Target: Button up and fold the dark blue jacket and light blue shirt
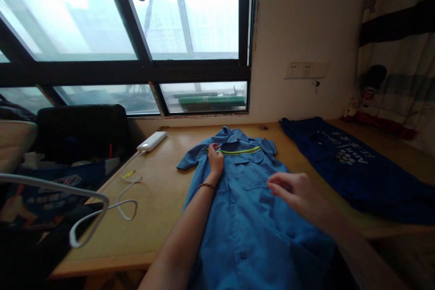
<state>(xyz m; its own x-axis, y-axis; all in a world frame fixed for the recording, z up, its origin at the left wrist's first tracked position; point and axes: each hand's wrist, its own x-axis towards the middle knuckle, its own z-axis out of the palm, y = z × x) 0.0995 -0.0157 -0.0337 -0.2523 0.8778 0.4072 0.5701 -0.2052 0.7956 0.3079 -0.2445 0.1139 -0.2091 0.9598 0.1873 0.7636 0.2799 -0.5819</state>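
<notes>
A light blue short-sleeved work shirt [244,217] lies flat and face up on a wooden table [159,199]. Its collar points away from me towards the window, and its hem comes down to the table edge nearest me. A yellow-green reflective stripe [241,151] crosses the shirt's chest just below the collar.

My left hand [215,159] rests on the shirt at the left end of that stripe, close to the collar. Its fingers are curled down onto the cloth, and I cannot tell whether they pinch the fabric or only press on it. A thin beaded bracelet [206,186] circles that wrist, and my bare forearm lies along the shirt's left side.

My right hand [299,192] is over the shirt's right chest, beside the pocket. It is loosely open with the fingers stretched towards the shirt's middle, and it holds nothing. It is blurred, so I cannot tell whether the fingertips touch the cloth.

To the right of the shirt, a little apart, a dark blue garment [346,167] with pale printing is spread on the same table. To the left of the shirt, near its collar end, a white power bank [152,141] sits on the table. A white cable [127,199] loops from it along the table's left edge. Further left of the shirt, off the table, a white hanger [78,208] sticks into view. Beyond the hanger is a black chair back [81,131]. Past the shirt's collar is a dark-framed window [142,72], with a wall socket [306,70] to the right of it.
</notes>
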